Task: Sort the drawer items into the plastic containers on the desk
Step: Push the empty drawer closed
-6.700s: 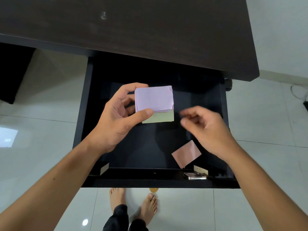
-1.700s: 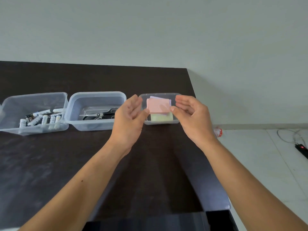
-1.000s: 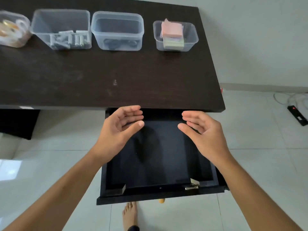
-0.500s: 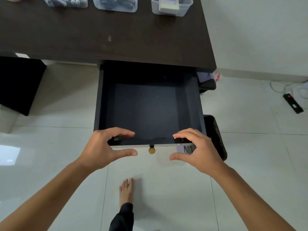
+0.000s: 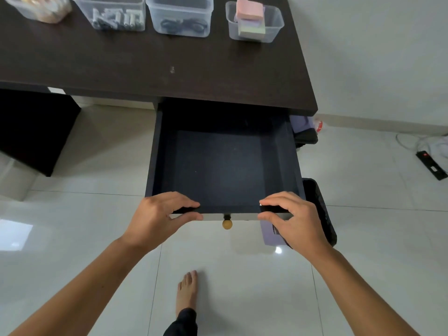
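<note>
- drawer (image 5: pixel 223 166), matte dark, boxy, pulled out under desk (image 5: pixel 169 69)
- left hand (image 5: pixel 155 219) and right hand (image 5: pixel 291 219) each pinch its front edge
- clear tubs (image 5: pixel 276 25) line the desk; glossy tile floor (image 5: pixel 242 275)

Your bare foot (image 5: pixel 188 291) stands on the glossy white tiled floor (image 5: pixel 242 275), near centre, with a dark trouser cuff (image 5: pixel 181 322) just behind it. At far right you have a black power strip (image 5: pixel 431 164) lying on the floor with white cables (image 5: pixel 412 141) bunched just beyond it. A black bin (image 5: pixel 321 209) sits on the floor at right. A dark panel (image 5: pixel 31 132) stands under the surface at left. A pale wall (image 5: pixel 375 57) rises past the floor's far edge; a small red-and-white object (image 5: pixel 319 125) lies at its base, too small to identify.
</note>
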Demonstrator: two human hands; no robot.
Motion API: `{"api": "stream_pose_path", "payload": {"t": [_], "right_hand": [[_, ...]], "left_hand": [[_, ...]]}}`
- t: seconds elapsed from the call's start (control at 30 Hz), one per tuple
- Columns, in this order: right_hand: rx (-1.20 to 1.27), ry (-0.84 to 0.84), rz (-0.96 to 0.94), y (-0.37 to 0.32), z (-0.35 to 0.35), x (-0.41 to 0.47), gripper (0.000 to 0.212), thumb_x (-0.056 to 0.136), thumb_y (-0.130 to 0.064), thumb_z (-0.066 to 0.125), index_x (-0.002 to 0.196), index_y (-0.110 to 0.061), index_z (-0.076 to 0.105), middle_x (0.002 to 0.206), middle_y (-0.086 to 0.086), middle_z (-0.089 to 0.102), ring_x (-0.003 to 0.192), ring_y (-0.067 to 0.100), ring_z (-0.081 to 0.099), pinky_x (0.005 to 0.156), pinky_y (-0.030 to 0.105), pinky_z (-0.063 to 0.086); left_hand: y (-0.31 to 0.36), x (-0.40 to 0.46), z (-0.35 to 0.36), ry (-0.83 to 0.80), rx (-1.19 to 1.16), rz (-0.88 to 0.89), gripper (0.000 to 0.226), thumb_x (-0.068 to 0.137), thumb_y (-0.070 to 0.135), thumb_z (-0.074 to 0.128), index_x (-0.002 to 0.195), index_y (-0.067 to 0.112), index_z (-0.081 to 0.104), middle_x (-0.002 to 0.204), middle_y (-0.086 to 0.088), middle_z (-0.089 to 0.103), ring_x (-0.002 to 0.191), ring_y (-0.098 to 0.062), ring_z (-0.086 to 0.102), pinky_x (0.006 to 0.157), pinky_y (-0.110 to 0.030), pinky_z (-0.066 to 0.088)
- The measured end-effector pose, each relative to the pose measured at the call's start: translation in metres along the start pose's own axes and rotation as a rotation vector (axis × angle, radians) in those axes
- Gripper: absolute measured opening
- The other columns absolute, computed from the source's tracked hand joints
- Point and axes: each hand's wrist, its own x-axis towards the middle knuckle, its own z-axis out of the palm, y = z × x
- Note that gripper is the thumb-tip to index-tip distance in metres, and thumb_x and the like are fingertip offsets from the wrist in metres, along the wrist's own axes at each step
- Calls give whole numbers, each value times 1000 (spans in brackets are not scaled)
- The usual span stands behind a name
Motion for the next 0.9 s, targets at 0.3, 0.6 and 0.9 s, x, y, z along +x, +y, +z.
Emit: {"api": "stream_pose_path", "payload": {"t": [0.3,0.6,0.9], "right_hand": [[-35,118,-136,-3,9,19,21,84,-20,85,103,-10,84,104,-6,77,99,8,72,91,24,58],[-47,148,-132,11,17,100,24,82,-15,90,105,-13,85,104,-4,78,100,12,73,92,29,60],[-363,240,-249,26,10,162,76,85,-40,87,147,-6,58,157,16,46,147,33,42,123,42,39]], "left_hand": [[-20,18,-2,106,117,187,29,89,36,76,100,10,84,97,2,79,85,-7,74,81,-15,59],[-46,94,-6,189,110,118,27,83,28,82,102,9,83,98,1,79,87,-10,74,84,-7,53],[-80,172,-30,191,439,231,107,78,73,74,150,-2,48,162,-16,43,160,-31,20,129,-55,18]]}}
